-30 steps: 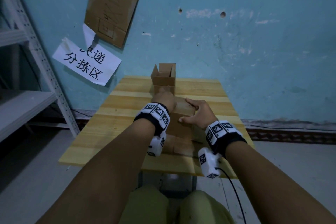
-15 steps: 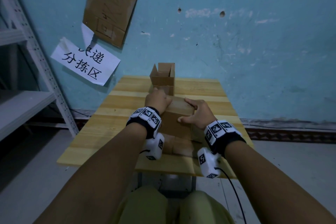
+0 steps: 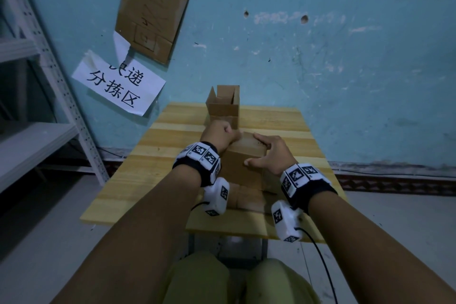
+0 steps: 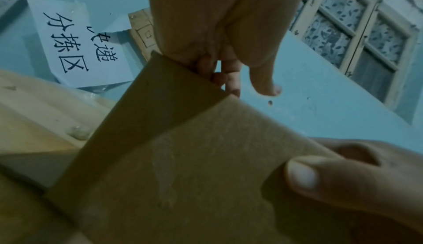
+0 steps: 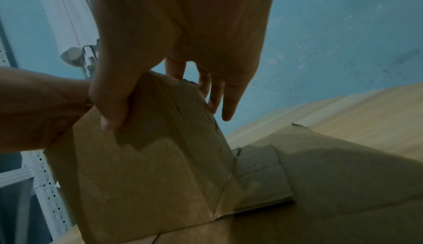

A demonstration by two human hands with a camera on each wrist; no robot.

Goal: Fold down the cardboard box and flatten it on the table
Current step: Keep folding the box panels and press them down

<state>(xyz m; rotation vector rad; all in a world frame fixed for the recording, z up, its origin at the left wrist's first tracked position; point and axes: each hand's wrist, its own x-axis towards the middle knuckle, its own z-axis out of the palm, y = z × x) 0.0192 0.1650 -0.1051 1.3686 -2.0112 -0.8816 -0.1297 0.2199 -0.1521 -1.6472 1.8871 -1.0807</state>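
A brown cardboard box [image 3: 243, 163] stands half collapsed in the middle of the wooden table [image 3: 283, 126], its lower flaps [image 3: 246, 198] spread toward me. My left hand [image 3: 218, 134] is curled at the box's far left top corner; in the left wrist view its fingers [image 4: 219, 70] hook behind the upper edge of the box [image 4: 206, 175]. My right hand [image 3: 261, 150] holds the right top, thumb on the near face and fingers over the top. In the right wrist view the thumb [image 5: 112, 114] presses the panel [image 5: 148, 175].
A second small open cardboard box [image 3: 223, 106] stands at the table's far edge, just beyond my left hand. A metal shelf rack [image 3: 49, 76] is at the left. A paper sign [image 3: 118, 84] and a cardboard sheet [image 3: 150, 12] hang on the blue wall.
My left wrist has shifted left, from over the box's top to its far left corner. The right hand has kept its hold in the same place.
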